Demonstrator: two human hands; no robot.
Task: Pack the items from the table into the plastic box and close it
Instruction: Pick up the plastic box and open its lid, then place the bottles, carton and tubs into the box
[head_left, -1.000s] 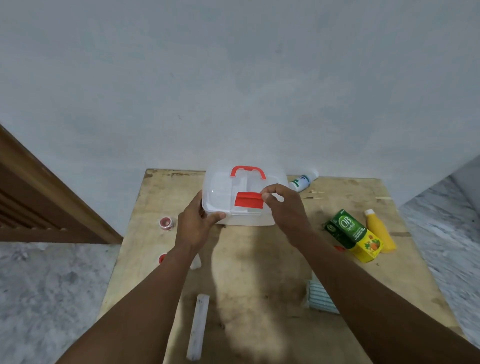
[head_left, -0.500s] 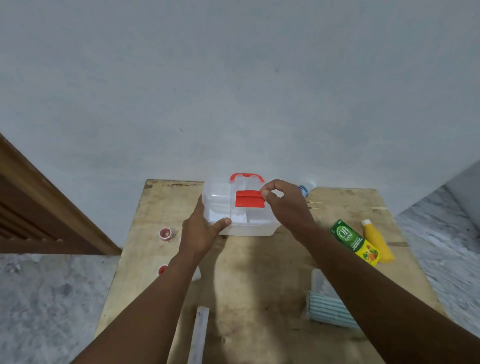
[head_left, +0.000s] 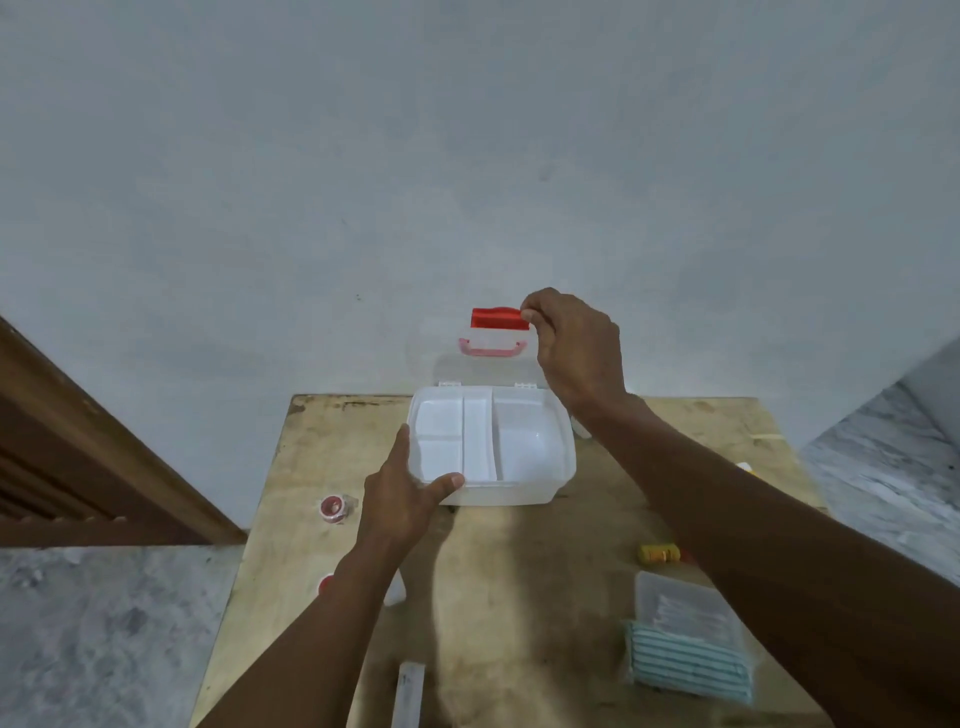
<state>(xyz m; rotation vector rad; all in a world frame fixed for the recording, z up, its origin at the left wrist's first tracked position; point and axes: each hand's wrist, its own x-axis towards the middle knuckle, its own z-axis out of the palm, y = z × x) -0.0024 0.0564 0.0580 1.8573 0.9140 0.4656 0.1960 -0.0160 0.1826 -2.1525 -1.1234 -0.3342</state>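
The white plastic box (head_left: 524, 491) stands at the far side of the wooden table (head_left: 498, 571), its clear lid (head_left: 493, 364) swung up against the wall. Inside, a white tray with several compartments shows, all bare. My right hand (head_left: 574, 348) pinches the lid's top edge beside the red latch (head_left: 493, 318); the red handle (head_left: 491, 347) shows through the lid. My left hand (head_left: 402, 493) holds the box's near left corner, thumb on the front rim.
A red tape roll (head_left: 332, 507) lies left of the box, and a red-capped item (head_left: 326, 584) is partly hidden by my left arm. A clear pack over a striped blue pack (head_left: 685, 660), a yellow item (head_left: 658, 552) and a white strip (head_left: 408, 693) lie nearer me.
My right hand has lifted the lid from shut to fully upright, exposing the inner tray. My left hand stayed on the box's corner. The view has tilted down toward the table.
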